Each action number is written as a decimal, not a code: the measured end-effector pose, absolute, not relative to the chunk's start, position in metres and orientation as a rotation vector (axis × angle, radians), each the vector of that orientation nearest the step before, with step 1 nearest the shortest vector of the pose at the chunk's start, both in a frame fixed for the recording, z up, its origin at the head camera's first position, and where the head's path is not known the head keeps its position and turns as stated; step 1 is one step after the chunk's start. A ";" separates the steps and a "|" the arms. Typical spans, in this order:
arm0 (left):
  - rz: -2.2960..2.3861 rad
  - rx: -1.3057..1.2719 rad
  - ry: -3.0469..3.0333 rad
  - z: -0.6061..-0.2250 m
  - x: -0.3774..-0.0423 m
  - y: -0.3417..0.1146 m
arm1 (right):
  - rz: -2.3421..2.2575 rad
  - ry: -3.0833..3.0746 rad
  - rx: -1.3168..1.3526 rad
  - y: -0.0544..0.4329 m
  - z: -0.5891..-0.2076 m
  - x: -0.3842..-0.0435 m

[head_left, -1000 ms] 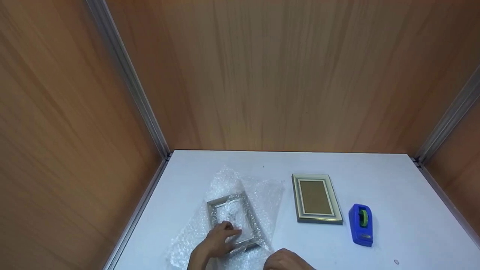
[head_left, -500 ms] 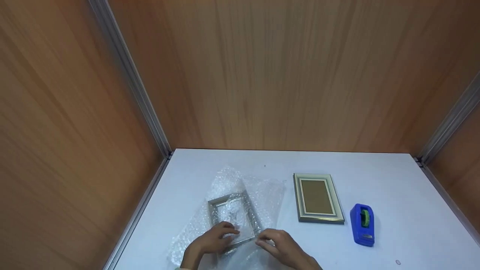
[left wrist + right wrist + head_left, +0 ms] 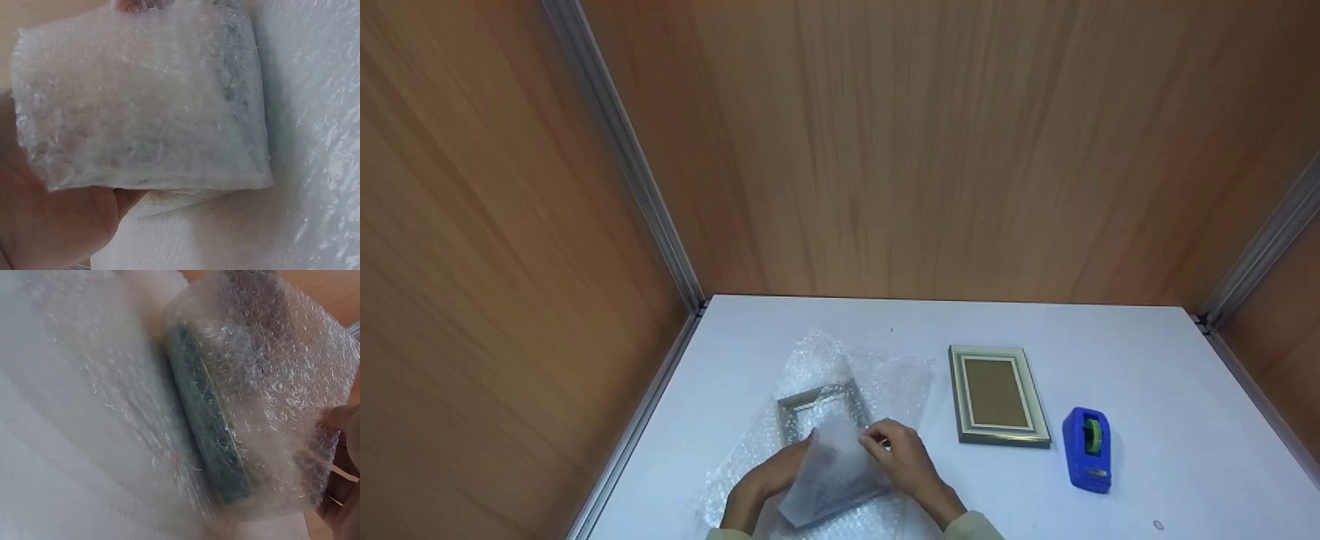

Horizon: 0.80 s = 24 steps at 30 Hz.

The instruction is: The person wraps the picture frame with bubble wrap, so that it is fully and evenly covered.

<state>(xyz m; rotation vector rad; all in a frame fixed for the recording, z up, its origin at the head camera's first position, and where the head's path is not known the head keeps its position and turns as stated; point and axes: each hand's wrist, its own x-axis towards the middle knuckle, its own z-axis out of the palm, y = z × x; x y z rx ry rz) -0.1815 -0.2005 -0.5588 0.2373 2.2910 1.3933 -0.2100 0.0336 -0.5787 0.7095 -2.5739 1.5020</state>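
A picture frame [image 3: 802, 403] lies tilted on a spread sheet of bubble wrap [image 3: 896, 375], its far part covered by a clear layer. My right hand [image 3: 904, 457] pinches the raised near flap, thumb [image 3: 340, 419] in front and fingers behind in the right wrist view. This flap [image 3: 836, 472] stands folded up over the frame's near half. Behind it is my left hand [image 3: 772, 472], close to the frame's left side. The flap [image 3: 140, 101] hides its fingers in the left wrist view, leaving the palm visible. Through the wrap, the frame's dark edge [image 3: 208, 422] shows in the right wrist view.
To the right, a second picture frame [image 3: 997, 394] with a brown centre lies flat on the white table [image 3: 1155, 375]. Beside it stands a blue tape dispenser [image 3: 1087, 454] with a green core. Wooden panels [image 3: 930, 150] enclose the back and sides.
My right hand came up from the near edge, took hold of the near bubble wrap flap and lifted it over the frame. The flap now covers my left fingers, which rested on the frame before.
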 end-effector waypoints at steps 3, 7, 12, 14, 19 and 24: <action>1.368 0.097 2.271 -0.556 -0.184 -0.201 | 1.482 -2.613 0.636 0.027 -0.581 -0.215; 1.351 -0.035 2.278 -0.556 -0.188 -0.201 | 1.437 -2.677 0.527 0.022 -0.586 -0.217; 1.395 -0.019 2.272 -0.555 -0.193 -0.201 | 1.345 -2.717 0.416 0.018 -0.592 -0.217; 1.408 -0.004 2.286 -0.556 -0.194 -0.201 | 1.292 -2.726 0.389 0.015 -0.594 -0.217; 1.414 -0.051 2.366 -0.557 -0.195 -0.200 | 1.106 -2.732 0.337 0.007 -0.600 -0.215; 1.396 -0.059 2.463 -0.561 -0.198 -0.198 | 0.912 -2.701 0.324 0.001 -0.604 -0.212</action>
